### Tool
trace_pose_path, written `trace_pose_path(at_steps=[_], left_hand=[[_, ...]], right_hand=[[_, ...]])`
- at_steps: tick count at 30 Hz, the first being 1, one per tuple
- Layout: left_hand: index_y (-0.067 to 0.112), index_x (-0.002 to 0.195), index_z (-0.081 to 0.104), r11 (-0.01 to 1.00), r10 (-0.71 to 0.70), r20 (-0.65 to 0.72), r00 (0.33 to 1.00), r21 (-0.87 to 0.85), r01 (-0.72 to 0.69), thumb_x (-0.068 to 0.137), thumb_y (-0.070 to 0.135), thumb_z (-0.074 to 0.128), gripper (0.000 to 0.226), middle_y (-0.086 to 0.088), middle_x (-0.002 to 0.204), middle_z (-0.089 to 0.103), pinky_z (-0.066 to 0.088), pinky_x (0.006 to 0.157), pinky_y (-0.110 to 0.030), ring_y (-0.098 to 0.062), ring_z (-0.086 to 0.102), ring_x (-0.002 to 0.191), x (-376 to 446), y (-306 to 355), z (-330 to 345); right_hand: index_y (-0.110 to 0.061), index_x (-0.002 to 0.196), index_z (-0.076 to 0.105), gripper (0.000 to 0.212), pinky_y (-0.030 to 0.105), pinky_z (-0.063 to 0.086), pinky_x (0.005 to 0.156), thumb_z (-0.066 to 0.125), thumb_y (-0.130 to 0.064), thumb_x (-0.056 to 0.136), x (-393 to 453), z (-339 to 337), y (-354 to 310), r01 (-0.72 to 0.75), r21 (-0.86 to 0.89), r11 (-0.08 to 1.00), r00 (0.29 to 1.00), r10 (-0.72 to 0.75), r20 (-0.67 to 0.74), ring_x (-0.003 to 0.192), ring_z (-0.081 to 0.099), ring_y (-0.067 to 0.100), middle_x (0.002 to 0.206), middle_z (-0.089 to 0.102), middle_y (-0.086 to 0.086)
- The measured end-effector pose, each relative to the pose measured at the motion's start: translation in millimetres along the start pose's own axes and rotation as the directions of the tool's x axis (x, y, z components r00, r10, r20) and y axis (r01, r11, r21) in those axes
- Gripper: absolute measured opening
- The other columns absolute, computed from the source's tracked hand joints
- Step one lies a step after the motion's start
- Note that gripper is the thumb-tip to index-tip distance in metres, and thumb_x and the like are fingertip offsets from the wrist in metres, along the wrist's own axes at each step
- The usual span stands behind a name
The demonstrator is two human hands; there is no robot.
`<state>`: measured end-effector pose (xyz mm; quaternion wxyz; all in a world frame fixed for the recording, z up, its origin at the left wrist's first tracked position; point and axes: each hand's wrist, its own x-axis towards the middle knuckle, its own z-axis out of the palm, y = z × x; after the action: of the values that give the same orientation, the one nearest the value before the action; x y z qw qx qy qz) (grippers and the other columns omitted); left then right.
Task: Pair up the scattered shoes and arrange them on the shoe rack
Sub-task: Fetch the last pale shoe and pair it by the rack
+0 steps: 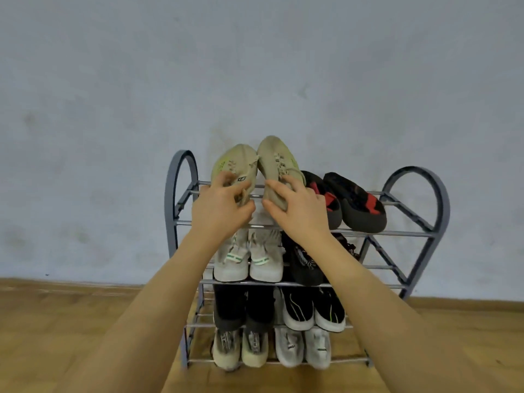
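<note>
2 hands set the last tan pair on the top shelf of the shoe rack.

Head view: the left hand is wrapped around the heel of the left tan sneaker, and the right hand is wrapped around the heel of the right tan sneaker. Both shoes tip up, toes to the wall, toes nearly touching, so they can go down side by side as 1 pair. They sit at the left end of the top shelf, because the black and red slippers fill the right end. The right hand is just beside the near slipper. The 3 lower shelves each hold 2 pairs, heels at the front edge. No loose shoes show on the wooden floor, so I think the job is almost done. Next, the hands should lower the heels onto the bars and let go.
</note>
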<state>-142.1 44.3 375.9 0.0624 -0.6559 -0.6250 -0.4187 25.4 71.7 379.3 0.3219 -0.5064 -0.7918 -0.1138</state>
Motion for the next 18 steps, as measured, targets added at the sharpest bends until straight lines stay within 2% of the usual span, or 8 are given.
trace_pose_path(at_steps=[3, 5, 9, 11, 15, 18], left_hand=[[0.03, 0.12, 0.06, 0.998, -0.046, 0.12, 0.992, 0.058, 0.039, 0.079, 0.051, 0.055, 0.047, 0.001, 0.142, 0.036, 0.049, 0.085, -0.045, -0.033, 0.047, 0.118, 7, -8, 14], [0.029, 0.125, 0.055, 0.996, -0.059, 0.177, 0.982, 0.075, 0.047, 0.083, 0.049, 0.056, 0.047, -0.001, 0.145, 0.031, 0.046, 0.088, -0.045, -0.034, 0.04, 0.124, 1, -12, 20], [0.037, 0.132, 0.047, 0.999, 0.019, 0.102, 0.995, 0.034, -0.022, 0.081, 0.054, 0.05, 0.054, -0.002, 0.147, 0.028, 0.049, 0.084, -0.047, -0.035, 0.041, 0.122, -21, -27, 21], [0.04, 0.132, 0.045, 0.999, 0.051, 0.085, 0.995, 0.003, -0.051, 0.079, 0.055, 0.045, 0.056, -0.001, 0.146, 0.03, 0.051, 0.08, -0.047, -0.033, 0.045, 0.119, -29, -32, 25], [0.031, 0.125, 0.056, 0.981, 0.125, 0.014, 0.992, -0.152, -0.122, 0.084, 0.051, 0.043, 0.048, 0.003, 0.142, 0.041, 0.051, 0.081, -0.047, -0.028, 0.049, 0.12, -25, -37, 35], [0.024, 0.119, 0.061, 0.968, 0.109, -0.037, 0.993, -0.222, -0.114, 0.086, 0.042, 0.048, 0.04, 0.0, 0.136, 0.049, 0.05, 0.085, -0.048, -0.028, 0.05, 0.118, -16, -40, 37]], right_hand=[[-0.045, 0.13, 0.044, 0.046, 0.044, 0.024, 0.09, 0.038, -0.063, 0.088, 1, 15, 5, 0.034, -0.141, 0.989, 0.996, -0.021, 0.091, 0.112, 0.05, 0.031, 0.142, 0.04, -0.002], [-0.042, 0.127, 0.049, 0.043, 0.044, 0.022, 0.088, 0.038, -0.061, 0.089, -5, 22, 7, 0.085, -0.182, 0.98, 0.993, -0.068, 0.097, 0.113, 0.049, 0.032, 0.142, 0.041, 0.0], [-0.04, 0.13, 0.047, 0.045, 0.044, 0.026, 0.091, 0.041, -0.05, 0.086, -18, 25, 12, 0.092, -0.102, 0.991, 0.995, -0.088, 0.044, 0.116, 0.048, 0.032, 0.144, 0.037, 0.003], [-0.037, 0.126, 0.052, 0.041, 0.044, 0.027, 0.092, 0.043, -0.045, 0.087, -23, 26, 13, 0.096, -0.07, 0.993, 0.995, -0.096, 0.01, 0.114, 0.05, 0.034, 0.143, 0.039, 0.007], [-0.032, 0.106, 0.065, 0.034, 0.043, 0.032, 0.083, 0.038, -0.042, 0.087, -20, 31, 1, 0.097, -0.009, 0.995, 0.991, -0.097, -0.093, 0.103, 0.058, 0.035, 0.134, 0.051, 0.008], [-0.033, 0.103, 0.067, 0.032, 0.041, 0.032, 0.082, 0.04, -0.041, 0.089, -13, 33, -8, 0.027, 0.066, 0.997, 0.98, -0.014, -0.197, 0.096, 0.062, 0.03, 0.129, 0.057, 0.005]])
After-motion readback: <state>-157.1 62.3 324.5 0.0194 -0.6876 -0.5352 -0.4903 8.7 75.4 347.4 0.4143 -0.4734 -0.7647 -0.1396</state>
